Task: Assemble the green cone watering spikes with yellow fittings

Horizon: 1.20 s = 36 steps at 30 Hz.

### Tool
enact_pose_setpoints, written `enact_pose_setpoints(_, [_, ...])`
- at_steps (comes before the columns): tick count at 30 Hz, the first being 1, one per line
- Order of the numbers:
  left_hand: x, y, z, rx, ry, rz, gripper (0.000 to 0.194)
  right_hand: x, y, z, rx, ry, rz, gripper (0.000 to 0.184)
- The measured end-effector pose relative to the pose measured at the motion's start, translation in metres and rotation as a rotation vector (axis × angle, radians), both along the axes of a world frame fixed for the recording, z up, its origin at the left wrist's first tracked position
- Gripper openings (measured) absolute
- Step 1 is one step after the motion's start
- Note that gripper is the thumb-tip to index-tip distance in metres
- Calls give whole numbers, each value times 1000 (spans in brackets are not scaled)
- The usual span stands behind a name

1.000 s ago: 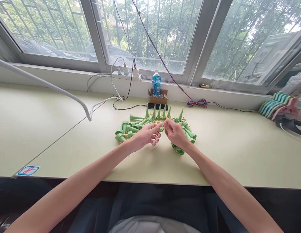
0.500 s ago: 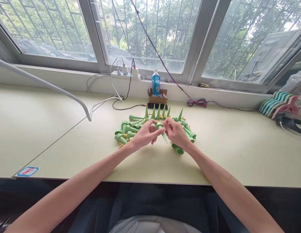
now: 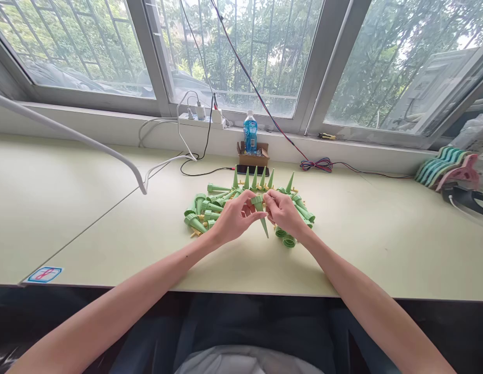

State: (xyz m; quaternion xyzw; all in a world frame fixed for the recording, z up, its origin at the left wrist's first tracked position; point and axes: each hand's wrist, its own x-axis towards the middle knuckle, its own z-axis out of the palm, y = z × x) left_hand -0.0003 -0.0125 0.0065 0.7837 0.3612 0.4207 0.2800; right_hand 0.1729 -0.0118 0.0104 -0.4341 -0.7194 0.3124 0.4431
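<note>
A green plant watering spike hangs point down between my hands, a little tilted. My left hand is closed around its capped upper part, with fingers behind and thumb in front. The fingers of my right hand pinch at the side of the cap, on a small yellow valve that they mostly hide. More green spikes with yellow valves lie piled to the left. Other spikes lie to the right, some with open ends toward me. Behind my hands, several spikes stand in a row, points up.
A phone lies behind the row, before a small cardboard box and a blue bottle. A cable bundle and hangers are to the right. A white cable arm crosses the left side.
The held spike has turned so that its point hangs more steeply downward. My left thumb has moved lower along it. My right fingers stay at the side of the cap.
</note>
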Motion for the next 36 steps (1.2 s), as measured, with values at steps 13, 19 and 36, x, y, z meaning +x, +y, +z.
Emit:
enact_pose_setpoints(13, [-2,6,-9,304,113,14,21,2,7,-5,-167,160,141,31])
enact_pose_setpoints(19, [3,0,2,-2,-67,47,35,-2,6,-6,-129,178,94,33])
enact_pose_setpoints(36, [-3,7,8,-962,-281,-241,64,0,4,-7,-38,87,69,34])
